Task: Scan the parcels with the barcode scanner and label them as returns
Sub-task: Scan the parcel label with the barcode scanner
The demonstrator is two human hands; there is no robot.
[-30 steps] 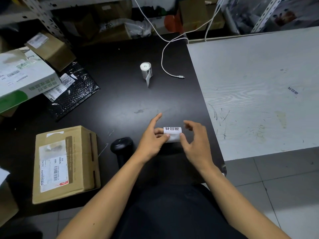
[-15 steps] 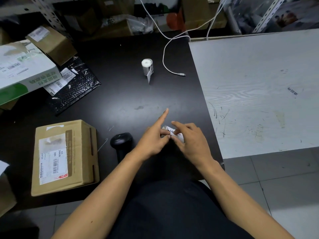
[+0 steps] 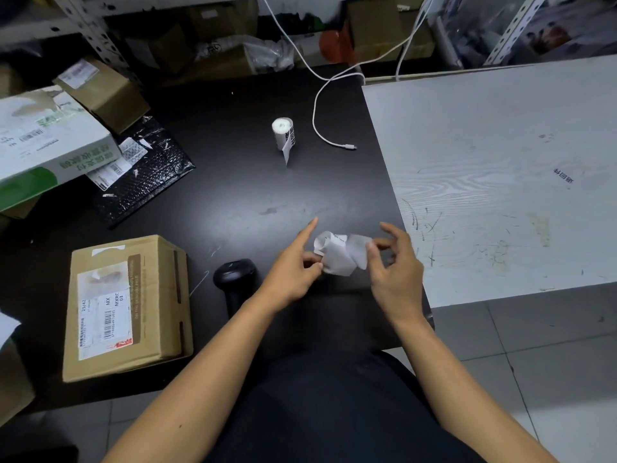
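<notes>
just right of the black scanner (image 3: 235, 275), a curled white label (image 3: 337, 253) with dark print is pinched between the left hand (image 3: 293, 269) and right hand (image 3: 394, 265). its print is unreadable; the cardboard parcel (image 3: 128, 307) sits left of the scanner.

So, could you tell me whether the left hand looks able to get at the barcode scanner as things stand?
Probably yes. The barcode scanner lies on the black table just left of the left hand, with nothing between them. But that hand is pinching the return label, so it would have to let go first.
</notes>
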